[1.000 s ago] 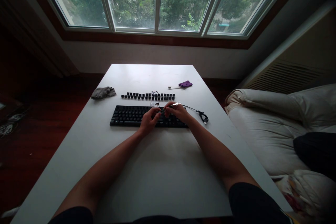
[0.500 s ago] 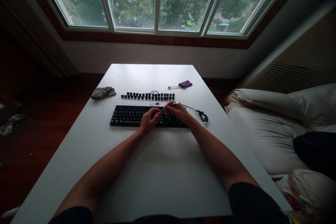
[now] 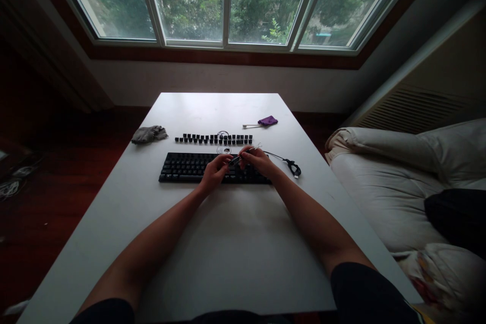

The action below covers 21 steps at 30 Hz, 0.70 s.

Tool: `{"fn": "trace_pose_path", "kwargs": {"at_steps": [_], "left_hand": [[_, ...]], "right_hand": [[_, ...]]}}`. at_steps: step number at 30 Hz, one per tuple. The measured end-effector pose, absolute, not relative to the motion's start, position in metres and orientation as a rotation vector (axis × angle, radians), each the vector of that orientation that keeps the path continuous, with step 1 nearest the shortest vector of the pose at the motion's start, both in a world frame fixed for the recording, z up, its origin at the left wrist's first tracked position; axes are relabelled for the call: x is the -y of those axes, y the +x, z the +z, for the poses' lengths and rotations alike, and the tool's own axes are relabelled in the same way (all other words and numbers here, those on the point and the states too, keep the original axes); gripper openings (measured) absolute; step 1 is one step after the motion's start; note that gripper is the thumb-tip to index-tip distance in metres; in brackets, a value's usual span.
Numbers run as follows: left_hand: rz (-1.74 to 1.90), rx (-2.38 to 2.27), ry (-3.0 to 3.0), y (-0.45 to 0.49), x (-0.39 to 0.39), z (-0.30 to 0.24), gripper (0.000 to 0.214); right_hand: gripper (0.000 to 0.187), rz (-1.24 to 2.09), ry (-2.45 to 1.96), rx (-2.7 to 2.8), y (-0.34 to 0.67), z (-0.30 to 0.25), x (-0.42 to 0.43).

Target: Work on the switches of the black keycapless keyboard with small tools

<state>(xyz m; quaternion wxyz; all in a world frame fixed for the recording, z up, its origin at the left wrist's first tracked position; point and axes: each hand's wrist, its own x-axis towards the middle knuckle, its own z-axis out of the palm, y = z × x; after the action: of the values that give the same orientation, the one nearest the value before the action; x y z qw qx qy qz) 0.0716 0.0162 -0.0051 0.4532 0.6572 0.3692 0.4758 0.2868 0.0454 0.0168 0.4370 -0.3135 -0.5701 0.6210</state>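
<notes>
Right grip (image 3: 260,162), clenched on a slim tool (image 3: 235,160) held aslant, presumably for fine control; left grip (image 3: 213,173) at its lower end, hold unclear; keyboard (image 3: 184,166) beneath both, within reach; keycaps (image 3: 211,138) beyond, in rows, probably for order.

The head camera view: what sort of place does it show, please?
Probably a living room in a home: a pale, padded sofa is on the right, near the white table, and a wide window is beyond it.
</notes>
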Motion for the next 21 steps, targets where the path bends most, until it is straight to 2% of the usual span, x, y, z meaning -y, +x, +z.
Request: {"fn": "trace_pose_path", "kwargs": {"at_steps": [16,21], "left_hand": [[1.16,-0.866,1.61,0.0703,-0.0188,-0.0096,0.026],[1.112,-0.888,1.623,0.0704,-0.0174,-0.0088,0.033]], "right_hand": [[0.031,1.653,-0.736,1.269,0.2837,0.0102,-0.0458],[0.03,1.725,-0.751,1.173,0.284,0.0069,-0.0492]]}}
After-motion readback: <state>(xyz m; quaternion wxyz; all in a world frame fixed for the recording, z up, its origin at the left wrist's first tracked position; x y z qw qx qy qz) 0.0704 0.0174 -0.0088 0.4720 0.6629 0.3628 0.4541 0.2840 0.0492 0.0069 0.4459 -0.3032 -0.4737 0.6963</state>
